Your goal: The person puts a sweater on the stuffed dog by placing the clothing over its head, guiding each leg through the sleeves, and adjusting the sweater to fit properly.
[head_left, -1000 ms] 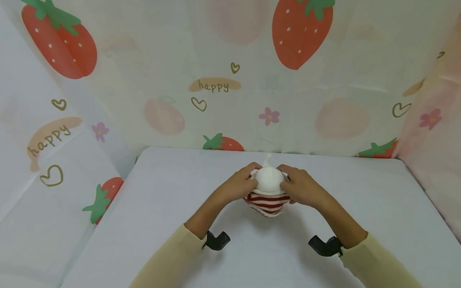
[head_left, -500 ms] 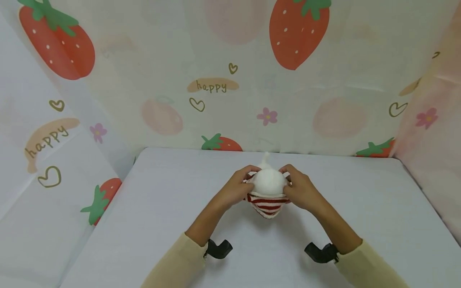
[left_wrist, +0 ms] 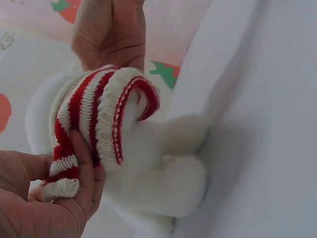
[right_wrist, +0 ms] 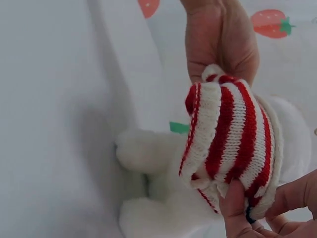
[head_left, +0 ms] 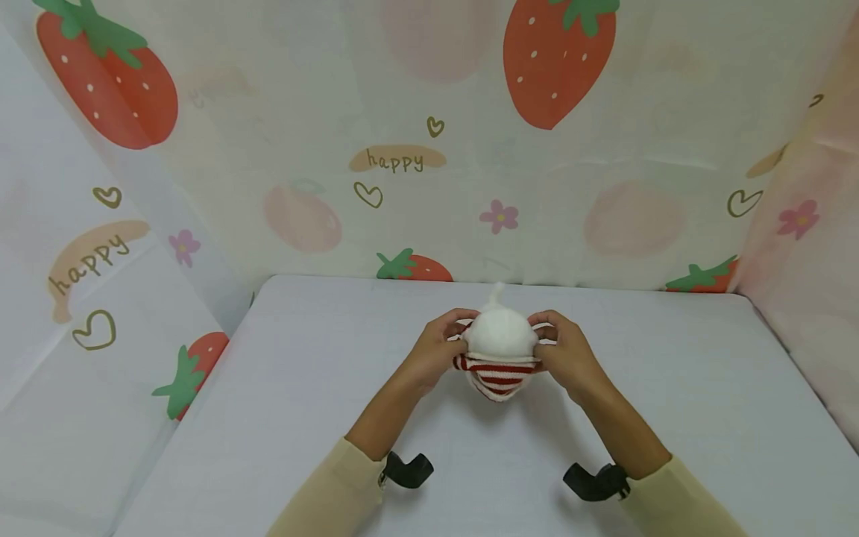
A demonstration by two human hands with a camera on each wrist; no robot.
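White plush covers the stuffed toy [head_left: 501,334], which is between the two hands over the far half of the surface [head_left: 302,358], its rounded legs [left_wrist: 173,186] seeming to touch down there; how much weight they carry I cannot tell. Around its body is a knitted garment [head_left: 499,377] in red and white stripes, with a thick cream edge that curls at one end.

The left hand [head_left: 435,347] pinches a short, sleeve-like striped end [left_wrist: 63,176] between thumb and fingers. The right hand [head_left: 567,354] pinches the garment at the opposite side, near its cream border, with a small dark blue spot [right_wrist: 250,213] beside the fingers.

Judging by the pile and the stitches, the toy should be light, soft and easily squashed, with little risk of breaking. The knit looks floppy and stretchy; it likely gives before it slides, and may drag against the fuzzy plush. A single stitch could snag or pull out of shape, so the doubled edges seem the better hold, taken evenly on both sides. For the toy itself, a broad, gentle grip around the body should serve better than the thin white tuft [head_left: 496,293] on top.
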